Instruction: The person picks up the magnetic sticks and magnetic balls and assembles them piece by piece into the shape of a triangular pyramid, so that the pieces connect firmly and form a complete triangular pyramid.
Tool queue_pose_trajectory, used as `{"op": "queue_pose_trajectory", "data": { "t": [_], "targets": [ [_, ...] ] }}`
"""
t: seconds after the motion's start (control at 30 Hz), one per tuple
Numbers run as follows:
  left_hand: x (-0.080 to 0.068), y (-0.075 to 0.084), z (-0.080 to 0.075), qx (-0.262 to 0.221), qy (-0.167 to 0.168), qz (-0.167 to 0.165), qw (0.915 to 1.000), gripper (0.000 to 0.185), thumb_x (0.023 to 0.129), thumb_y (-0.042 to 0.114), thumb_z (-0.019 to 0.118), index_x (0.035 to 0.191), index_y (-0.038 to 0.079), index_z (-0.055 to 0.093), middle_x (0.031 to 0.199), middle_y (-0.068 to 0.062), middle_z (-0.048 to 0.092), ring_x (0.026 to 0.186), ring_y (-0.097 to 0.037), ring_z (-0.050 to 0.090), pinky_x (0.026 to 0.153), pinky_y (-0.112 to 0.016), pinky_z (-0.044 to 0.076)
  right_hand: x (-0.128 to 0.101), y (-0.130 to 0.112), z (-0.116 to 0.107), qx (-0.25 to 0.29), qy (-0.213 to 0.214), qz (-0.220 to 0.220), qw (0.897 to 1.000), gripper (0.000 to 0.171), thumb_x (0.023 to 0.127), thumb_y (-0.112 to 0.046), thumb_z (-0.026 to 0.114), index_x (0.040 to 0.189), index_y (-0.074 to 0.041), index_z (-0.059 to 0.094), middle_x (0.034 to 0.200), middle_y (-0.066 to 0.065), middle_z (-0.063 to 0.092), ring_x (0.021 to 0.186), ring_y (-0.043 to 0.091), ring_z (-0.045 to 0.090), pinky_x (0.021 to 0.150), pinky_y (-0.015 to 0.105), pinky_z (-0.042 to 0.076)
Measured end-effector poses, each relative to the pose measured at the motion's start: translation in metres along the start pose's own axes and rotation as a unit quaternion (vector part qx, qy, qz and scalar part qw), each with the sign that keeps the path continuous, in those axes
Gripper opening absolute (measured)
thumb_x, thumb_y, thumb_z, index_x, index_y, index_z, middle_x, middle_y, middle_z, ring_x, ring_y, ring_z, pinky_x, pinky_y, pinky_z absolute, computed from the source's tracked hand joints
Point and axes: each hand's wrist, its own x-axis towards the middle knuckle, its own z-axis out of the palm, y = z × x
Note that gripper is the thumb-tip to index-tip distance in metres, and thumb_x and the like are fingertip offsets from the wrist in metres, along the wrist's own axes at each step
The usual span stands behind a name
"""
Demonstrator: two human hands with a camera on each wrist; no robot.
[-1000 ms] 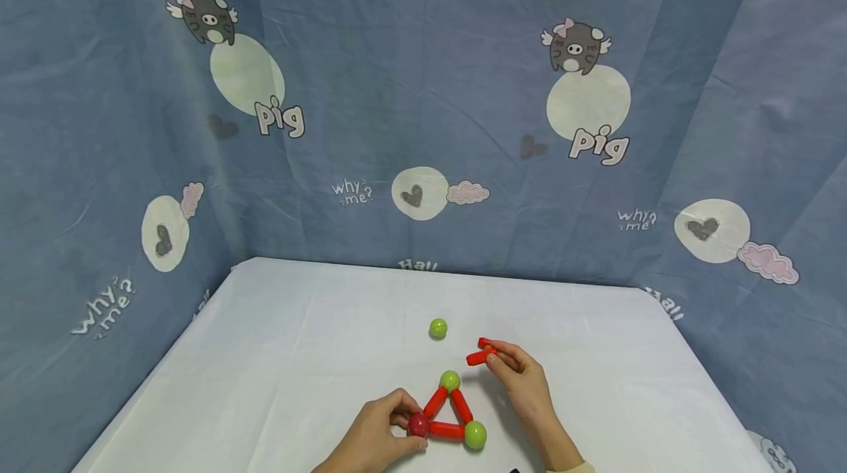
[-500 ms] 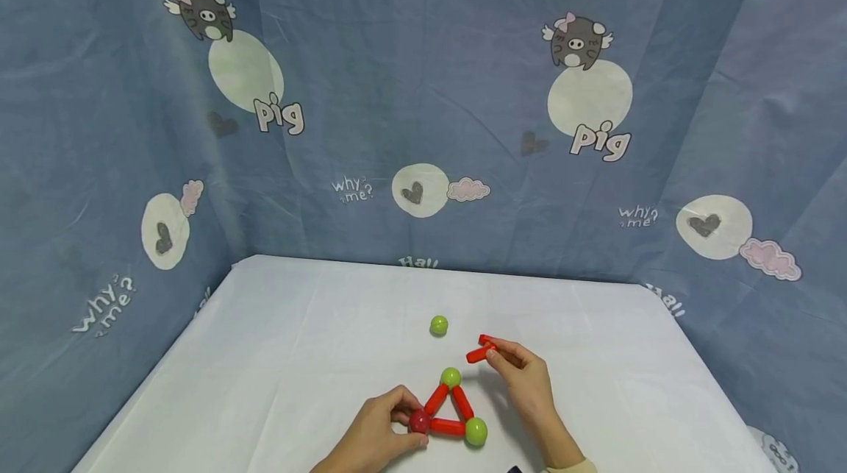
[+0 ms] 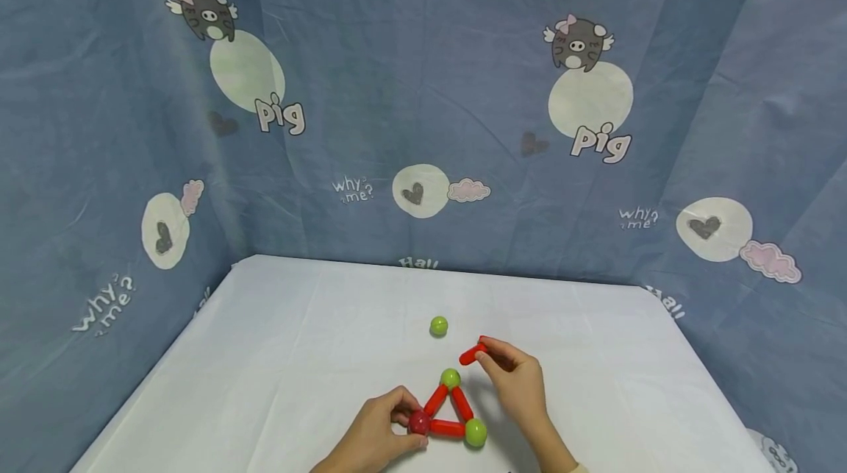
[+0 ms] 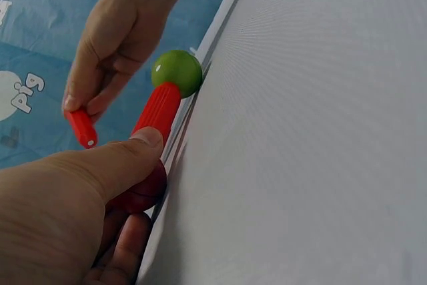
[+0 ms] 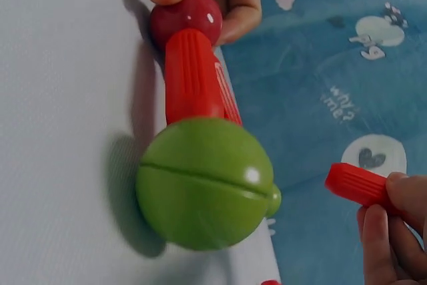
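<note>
Left hand (image 3: pixel 377 438): pinches dark red plastic ball (image 3: pixel 418 423), lower centre.
Right hand (image 3: pixel 515 382): pinches short red plastic rod (image 3: pixel 471 353) above triangle.

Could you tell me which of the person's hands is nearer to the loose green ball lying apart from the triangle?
Right. The right hand, pinching a red stick, sits just beside the loose green ball; the left hand grips the dark red ball, farther away.
</note>
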Motion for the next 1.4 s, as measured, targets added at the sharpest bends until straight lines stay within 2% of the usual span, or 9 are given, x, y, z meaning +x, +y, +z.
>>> {"op": "queue_pose_trajectory", "data": {
  "t": [0.13,0.23,0.43,0.73,0.9,1.13,1.4],
  "targets": [
    [-0.001,0.0,0.0,0.0,0.0,0.006,1.0,0.039,0.076,0.022,0.091,0.103,0.017,0.063,0.096,0.006,0.07,0.082,-0.006,0.064,0.079,-0.023,0.055,-0.006,-0.007,0.003,-0.016,-0.002,-0.047,0.999,0.025,0.088,-0.011,0.08,0.113,-0.008,0.078,0.107,0.007,0.078,0.092,0.01,0.073,0.081,0.014,0.056],
    [-0.001,0.0,0.0,-0.001,-0.001,0.013,0.9999,0.039,0.076,0.022,0.091,0.103,0.017,0.063,0.096,0.006,0.07,0.082,-0.004,0.064,0.078,-0.021,0.055,-0.009,-0.01,0.006,-0.025,-0.01,-0.076,0.997,0.025,0.087,-0.009,0.081,0.111,-0.008,0.079,0.106,0.008,0.078,0.09,0.013,0.075,0.082,0.02,0.059],
    [-0.001,-0.002,0.0,0.001,-0.004,0.021,0.9998,0.037,0.077,0.023,0.09,0.102,0.018,0.063,0.093,0.008,0.07,0.081,-0.003,0.063,0.075,-0.017,0.052,-0.013,-0.01,0.01,-0.054,-0.027,-0.105,0.993,0.025,0.087,-0.008,0.08,0.112,-0.007,0.078,0.105,0.006,0.078,0.089,0.014,0.076,0.083,0.028,0.061],
    [-0.002,-0.005,0.001,0.018,0.0,0.047,0.9987,0.036,0.076,0.027,0.091,0.098,0.021,0.063,0.086,0.012,0.066,0.077,-0.001,0.057,0.071,-0.018,0.049,-0.017,-0.01,0.019,-0.091,-0.037,-0.146,0.984,0.026,0.085,-0.005,0.081,0.11,-0.012,0.079,0.102,-0.001,0.079,0.09,0.01,0.076,0.082,0.02,0.059],
    [-0.001,-0.005,0.001,0.02,0.0,0.058,0.9981,0.036,0.076,0.029,0.09,0.098,0.021,0.063,0.086,0.013,0.066,0.077,0.0,0.057,0.071,-0.018,0.049,-0.018,-0.012,0.021,-0.114,-0.034,-0.158,0.98,0.027,0.085,-0.005,0.081,0.11,-0.013,0.08,0.1,-0.003,0.079,0.088,0.009,0.076,0.083,0.024,0.06],
    [-0.002,-0.004,0.001,0.019,0.001,0.061,0.998,0.036,0.077,0.028,0.09,0.098,0.021,0.063,0.088,0.013,0.067,0.078,0.0,0.056,0.072,-0.018,0.05,-0.02,-0.012,0.022,-0.116,-0.035,-0.177,0.977,0.027,0.084,-0.004,0.082,0.109,-0.012,0.08,0.101,-0.002,0.079,0.086,0.006,0.075,0.082,0.026,0.061],
    [-0.002,-0.004,0.001,0.028,0.005,0.065,0.9975,0.037,0.076,0.029,0.091,0.099,0.021,0.062,0.087,0.014,0.066,0.077,0.001,0.055,0.071,-0.017,0.049,-0.021,-0.011,0.023,-0.134,-0.045,-0.176,0.974,0.026,0.084,-0.006,0.082,0.11,-0.011,0.08,0.102,-0.003,0.079,0.088,0.007,0.075,0.085,0.031,0.061]
  ]
}}
